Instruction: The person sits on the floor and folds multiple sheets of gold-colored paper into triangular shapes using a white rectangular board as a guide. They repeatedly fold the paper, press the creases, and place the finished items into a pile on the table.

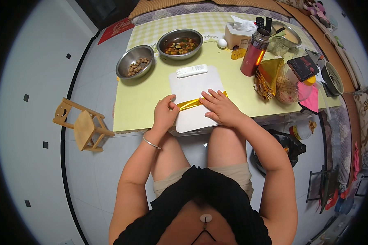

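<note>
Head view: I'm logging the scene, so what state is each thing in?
Gold foil strip: flat, lying across the white board
White board: lying on the table
Left hand: fingers bent, at the strip's left end
Right hand: spread, palm down on the strip
Smaller steel bowl: holding brown pieces
Larger steel bowl: holding liquid and chopped bits
Red flask: upright
Wooden chair: upright
</note>
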A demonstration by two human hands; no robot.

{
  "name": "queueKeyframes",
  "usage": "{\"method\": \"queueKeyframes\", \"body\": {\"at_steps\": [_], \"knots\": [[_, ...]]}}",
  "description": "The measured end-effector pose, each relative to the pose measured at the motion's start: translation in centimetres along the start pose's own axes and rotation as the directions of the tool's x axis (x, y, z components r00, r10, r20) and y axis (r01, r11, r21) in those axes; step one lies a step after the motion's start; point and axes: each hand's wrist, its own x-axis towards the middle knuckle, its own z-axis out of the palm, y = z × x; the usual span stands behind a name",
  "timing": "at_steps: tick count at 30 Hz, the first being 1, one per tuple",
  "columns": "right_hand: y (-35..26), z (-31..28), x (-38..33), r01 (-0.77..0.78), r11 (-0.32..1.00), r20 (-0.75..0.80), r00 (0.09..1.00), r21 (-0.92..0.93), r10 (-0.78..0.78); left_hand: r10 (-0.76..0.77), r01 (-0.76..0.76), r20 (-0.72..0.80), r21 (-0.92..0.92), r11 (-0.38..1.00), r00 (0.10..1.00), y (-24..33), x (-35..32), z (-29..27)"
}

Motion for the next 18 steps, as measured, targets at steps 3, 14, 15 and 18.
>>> {"method": "queueKeyframes", "body": {"at_steps": [3, 14, 15, 18], "knots": [[-0.1, -0.2, 0.0, -0.005, 1.0, 0.002, 1.0, 0.018, 0.005, 0.069, -0.064, -0.018, 0.187, 0.98, 0.997, 1.3, 0.0, -0.1], [0.1, -0.4, -0.1, 0.009, 0.999, -0.006, 1.0, 0.046, -0.009, 0.322, -0.507, 0.415, 0.49, 0.709, 0.851, 5.9, -2.6, 4.5], [0.6, -0.3, -0.2, 0.004, 0.997, -0.007, 1.0, 0.081, -0.003, 0.321, -0.503, 0.406, 0.503, 0.703, 0.856, 5.7, -3.0, 4.6], [2.4, -0.6, -1.3, -0.052, 0.989, -0.045, 0.997, 0.138, 0.059, 0.271, -0.453, 0.383, 0.546, 0.704, 0.883, 5.5, -3.9, 3.7]]}}
